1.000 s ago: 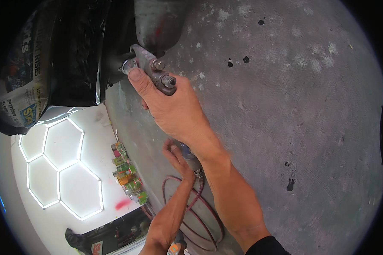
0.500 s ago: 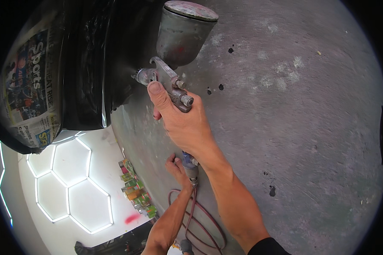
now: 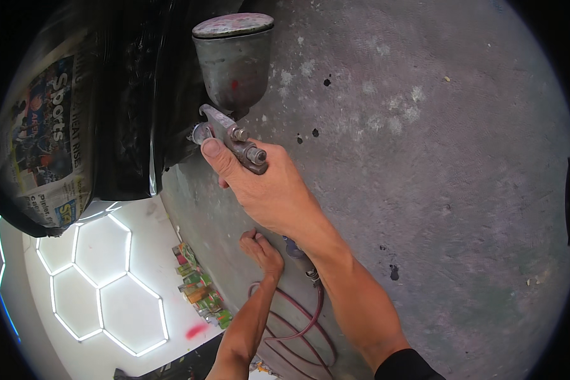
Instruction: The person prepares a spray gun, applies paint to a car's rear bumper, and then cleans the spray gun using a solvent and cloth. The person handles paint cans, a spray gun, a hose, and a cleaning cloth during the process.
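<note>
My right hand [image 3: 269,190] is wrapped round a spray gun [image 3: 234,139], its thumb lying along the gun's side below the nozzle. A grey metal paint cup [image 3: 234,66] with a stained lid sits upright on top of the gun. The nozzle points left at a glossy black car body panel [image 3: 123,126], close to its dark surface; no mist shows clearly. Below the grip, a blue fitting [image 3: 292,248] joins a dark red air hose [image 3: 310,326]. My left hand [image 3: 263,256] hangs lower down with curled fingers, apart from the fitting, and nothing shows in it.
Newspaper [image 3: 44,139] covers part of the black panel at the left. Hexagonal lights [image 3: 101,272] glow on the white wall, lower left. Several colourful cans and boxes [image 3: 199,285] line the wall's foot. The grey floor [image 3: 437,190] has stains and dark spots.
The spray gun and my right hand have shifted left and slightly down, and the cup stands straighter. The faint mist at the nozzle no longer shows. My left hand now appears farther from the hose fitting.
</note>
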The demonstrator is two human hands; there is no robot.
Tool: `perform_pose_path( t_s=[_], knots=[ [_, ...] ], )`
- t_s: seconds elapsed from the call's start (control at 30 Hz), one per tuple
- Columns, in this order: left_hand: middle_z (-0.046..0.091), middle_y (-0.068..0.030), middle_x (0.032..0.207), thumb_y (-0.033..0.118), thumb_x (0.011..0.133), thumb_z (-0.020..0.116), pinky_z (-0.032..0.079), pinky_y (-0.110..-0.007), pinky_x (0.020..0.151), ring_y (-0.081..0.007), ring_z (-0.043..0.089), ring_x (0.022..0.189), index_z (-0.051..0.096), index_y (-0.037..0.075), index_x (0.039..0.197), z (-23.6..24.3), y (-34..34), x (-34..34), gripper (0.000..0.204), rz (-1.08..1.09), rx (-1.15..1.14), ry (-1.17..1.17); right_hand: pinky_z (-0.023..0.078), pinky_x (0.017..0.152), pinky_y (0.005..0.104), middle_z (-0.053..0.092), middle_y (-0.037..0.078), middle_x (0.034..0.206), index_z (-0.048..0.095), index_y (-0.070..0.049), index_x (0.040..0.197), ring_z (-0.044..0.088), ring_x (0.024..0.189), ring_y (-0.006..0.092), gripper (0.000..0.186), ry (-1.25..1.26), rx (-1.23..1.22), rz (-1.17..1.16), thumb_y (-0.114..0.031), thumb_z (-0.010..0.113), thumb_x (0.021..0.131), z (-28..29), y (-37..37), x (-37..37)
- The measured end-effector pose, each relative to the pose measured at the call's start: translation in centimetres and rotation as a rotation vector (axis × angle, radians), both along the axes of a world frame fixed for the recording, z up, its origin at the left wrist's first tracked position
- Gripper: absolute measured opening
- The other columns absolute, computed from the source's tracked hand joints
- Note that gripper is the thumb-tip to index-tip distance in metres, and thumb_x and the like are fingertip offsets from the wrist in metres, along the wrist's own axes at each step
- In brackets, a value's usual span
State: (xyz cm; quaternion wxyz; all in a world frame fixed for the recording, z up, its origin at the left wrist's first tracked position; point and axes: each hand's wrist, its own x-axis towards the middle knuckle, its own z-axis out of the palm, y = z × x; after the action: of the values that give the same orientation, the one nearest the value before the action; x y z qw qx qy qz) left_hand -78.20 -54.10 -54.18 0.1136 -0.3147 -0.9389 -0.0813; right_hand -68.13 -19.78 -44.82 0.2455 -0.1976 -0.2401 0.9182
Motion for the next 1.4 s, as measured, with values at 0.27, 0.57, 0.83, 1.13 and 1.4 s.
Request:
perform_pose_path(
  t_s=[0.27, 0.57, 0.83, 1.13, 1.4],
  knots=[
    [0.054, -0.0225, 0.128, 0.009, 0.107, 0.050, 0.036, -0.051, 0.112, -0.0394, 0.049, 0.124, 0.054, -0.005, 0.128, -0.1, 0.4, 0.7, 0.025, 0.040, -0.013, -0.030, 0.040, 0.058, 0.0342, 0.048, -0.003, 0.059, 0.065, -0.003, 0.078, 0.049, 0.061, 0.0108, 0.071, 0.005, 0.018, -0.235, -0.070, 0.066, 0.103, -0.3, 4.4, -0.9],
    [0.054, -0.0245, 0.132, 0.010, 0.108, 0.049, 0.034, -0.052, 0.115, -0.0407, 0.048, 0.128, 0.055, -0.006, 0.129, -0.1, 0.0, 0.1, 0.027, 0.045, -0.026, -0.028, 0.043, 0.044, 0.0229, 0.060, -0.002, 0.065, 0.071, -0.005, 0.090, 0.054, 0.049, 0.0049, 0.070, -0.016, 0.044, -0.488, -0.075, 0.070, 0.096, -0.8, 12.0, 1.1],
    [0.053, -0.0246, 0.132, 0.011, 0.108, 0.049, 0.034, -0.051, 0.116, -0.0399, 0.048, 0.128, 0.055, -0.008, 0.128, 0.0, 0.5, 0.3, 0.028, 0.051, -0.054, -0.029, 0.043, 0.069, 0.0303, 0.060, 0.011, 0.103, 0.055, -0.002, 0.124, 0.053, 0.082, 0.0145, 0.078, 0.072, 0.195, -0.597, -0.072, 0.074, 0.094, -1.6, 16.3, 5.5],
    [0.051, -0.0233, 0.133, 0.012, 0.109, 0.048, 0.033, -0.050, 0.116, -0.0388, 0.047, 0.128, 0.053, -0.007, 0.131, 0.2, 0.0, 0.2, 0.030, 0.050, -0.076, -0.025, 0.040, 0.044, 0.0251, 0.063, 0.000, 0.072, 0.069, -0.004, 0.096, 0.051, 0.050, 0.0056, 0.075, 0.044, -0.033, -0.267, -0.079, 0.069, 0.094, -1.8, 12.3, 1.2],
    [0.052, -0.0242, 0.131, 0.012, 0.109, 0.048, 0.035, -0.049, 0.115, -0.0393, 0.048, 0.126, 0.053, -0.009, 0.129, -0.1, -0.2, 0.2, 0.030, 0.054, -0.004, -0.021, 0.044, 0.045, 0.0216, 0.061, -0.002, 0.067, 0.069, -0.007, 0.089, 0.052, 0.049, 0.0034, 0.069, 0.004, 0.025, -0.632, -0.075, 0.070, 0.095, -1.3, 18.3, 3.2]
  ],
)
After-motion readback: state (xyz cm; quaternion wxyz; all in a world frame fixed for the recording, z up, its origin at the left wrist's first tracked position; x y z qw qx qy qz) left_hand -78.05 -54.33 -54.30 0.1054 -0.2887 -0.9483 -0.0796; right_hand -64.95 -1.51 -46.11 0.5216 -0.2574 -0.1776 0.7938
